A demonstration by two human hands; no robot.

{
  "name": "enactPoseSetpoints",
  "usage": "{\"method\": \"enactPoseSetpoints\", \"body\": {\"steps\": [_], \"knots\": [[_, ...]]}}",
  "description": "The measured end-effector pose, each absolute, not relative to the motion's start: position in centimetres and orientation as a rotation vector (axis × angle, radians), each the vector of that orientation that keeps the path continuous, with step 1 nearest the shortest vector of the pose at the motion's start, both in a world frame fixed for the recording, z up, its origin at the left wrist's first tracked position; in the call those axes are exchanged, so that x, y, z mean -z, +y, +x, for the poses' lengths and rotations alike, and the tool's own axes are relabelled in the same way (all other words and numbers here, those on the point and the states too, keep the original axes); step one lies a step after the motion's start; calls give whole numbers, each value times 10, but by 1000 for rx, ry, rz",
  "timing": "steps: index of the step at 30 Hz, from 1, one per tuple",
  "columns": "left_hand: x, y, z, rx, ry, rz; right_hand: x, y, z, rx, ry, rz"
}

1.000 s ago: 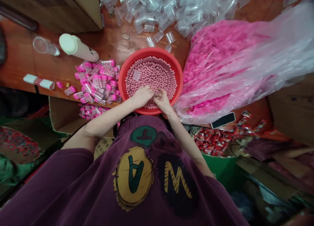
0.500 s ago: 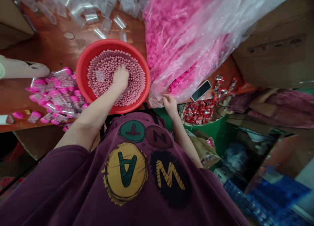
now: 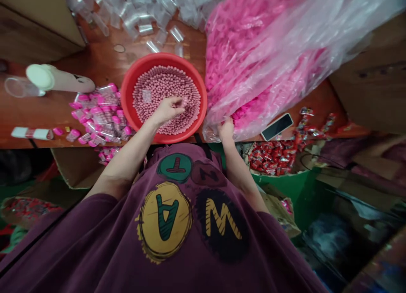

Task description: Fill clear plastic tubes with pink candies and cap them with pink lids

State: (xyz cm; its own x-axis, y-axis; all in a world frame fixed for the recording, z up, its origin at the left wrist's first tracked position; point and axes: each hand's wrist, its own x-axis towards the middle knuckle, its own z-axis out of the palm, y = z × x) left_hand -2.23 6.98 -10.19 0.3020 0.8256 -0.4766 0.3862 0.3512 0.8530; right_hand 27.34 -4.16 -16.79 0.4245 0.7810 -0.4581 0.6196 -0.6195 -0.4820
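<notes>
My left hand point(image 3: 167, 109) hovers over a red basin point(image 3: 128, 87) full of small pink balls point(image 3: 158, 87). Its fingers are pinched around what looks like a small clear tube. My right hand point(image 3: 226, 130) rests at the table's front edge, its fingers pushed into the mouth of a big clear bag of pink caps point(image 3: 253, 51). What those fingers hold is hidden by the plastic.
Filled pink-capped tubes point(image 3: 98, 115) are heaped left of the basin, beside a lying cream bottle point(image 3: 60, 79). Empty clear tubes point(image 3: 142, 9) are piled behind. A phone point(image 3: 277, 126) and red wrapped sweets point(image 3: 269, 157) lie right; cardboard boxes flank both sides.
Both hands were together in the basin. My right hand then went right to the bag's mouth, while my left hand dug into the balls and has now lifted off them.
</notes>
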Motion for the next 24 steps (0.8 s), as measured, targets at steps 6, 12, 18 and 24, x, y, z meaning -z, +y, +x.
{"method": "enactPoseSetpoints", "body": {"steps": [6,12,18,24], "knots": [[54,50,-27,-599,1006,708,148,-64,298,-952,-1064,-2299],[16,49,-24,-582,909,487,113,-82,301,-754,-727,-2091],[-5,48,-19,-568,863,408,64,-58,256,-780,-778,-1664],[-12,43,-18,-524,842,400,30,1,191,-1023,-1071,-1372]]}}
